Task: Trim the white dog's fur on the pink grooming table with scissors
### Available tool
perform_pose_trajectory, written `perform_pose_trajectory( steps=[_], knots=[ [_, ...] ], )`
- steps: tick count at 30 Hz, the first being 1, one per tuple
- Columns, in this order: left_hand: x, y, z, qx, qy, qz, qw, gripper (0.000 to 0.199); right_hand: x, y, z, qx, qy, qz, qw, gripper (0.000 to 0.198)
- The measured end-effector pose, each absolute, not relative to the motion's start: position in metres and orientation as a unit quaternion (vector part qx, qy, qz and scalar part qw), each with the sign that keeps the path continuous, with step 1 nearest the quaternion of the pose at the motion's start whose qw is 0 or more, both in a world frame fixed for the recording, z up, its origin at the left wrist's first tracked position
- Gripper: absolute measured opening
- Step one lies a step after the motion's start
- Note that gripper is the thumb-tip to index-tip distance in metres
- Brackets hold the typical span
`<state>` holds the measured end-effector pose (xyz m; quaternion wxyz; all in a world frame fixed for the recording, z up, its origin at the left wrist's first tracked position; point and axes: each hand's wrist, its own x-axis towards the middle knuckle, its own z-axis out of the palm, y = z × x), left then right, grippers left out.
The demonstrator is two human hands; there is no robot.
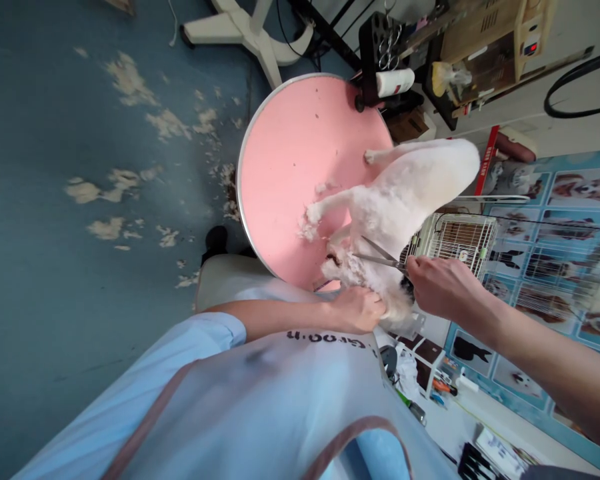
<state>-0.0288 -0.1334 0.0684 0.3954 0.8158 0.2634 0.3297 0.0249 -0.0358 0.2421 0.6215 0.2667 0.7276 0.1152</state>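
Note:
A white dog (pixel 400 190) with closely trimmed body fur stands on a round pink grooming table (pixel 285 153), its head towards my body. My left hand (pixel 360 308) is closed on the fluffy fur at the dog's head; the fingertips are partly buried there. In my right hand (pixel 437 283) I hold metal scissors (pixel 383 259), their blades parted and lying over the fur near the head and neck. Loose tufts of cut fur (pixel 310 230) lie around the dog's front paw. The dog's face is only partly visible.
Clumps of cut fur (pixel 125 80) are scattered over the blue floor. At the table's far edge a black tool holder (pixel 373 50) carries several scissors beside a white bottle (pixel 395 83). A wire cage (pixel 463 240) stands to the right. A white chair base (pixel 250 30) is beyond the table.

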Motion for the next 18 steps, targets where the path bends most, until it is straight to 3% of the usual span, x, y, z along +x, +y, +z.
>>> perform_pose_trajectory(
  steps=[12, 15, 18],
  knots=[
    [-0.019, -0.138, 0.062, 0.812, 0.263, 0.356, 0.381, 0.017, 0.022, -0.031, 0.235, 0.273, 0.728, 0.146, 0.611, 0.028],
    [-0.025, -0.146, 0.045, 0.796, 0.271, 0.385, 0.38, 0.014, 0.038, -0.017, 0.231, 0.318, 0.749, 0.132, 0.567, 0.028],
    [-0.05, -0.154, 0.001, 0.744, 0.288, 0.412, 0.44, 0.017, 0.079, -0.007, 0.224, 0.425, 0.78, 0.052, 0.457, 0.024]
  ],
)
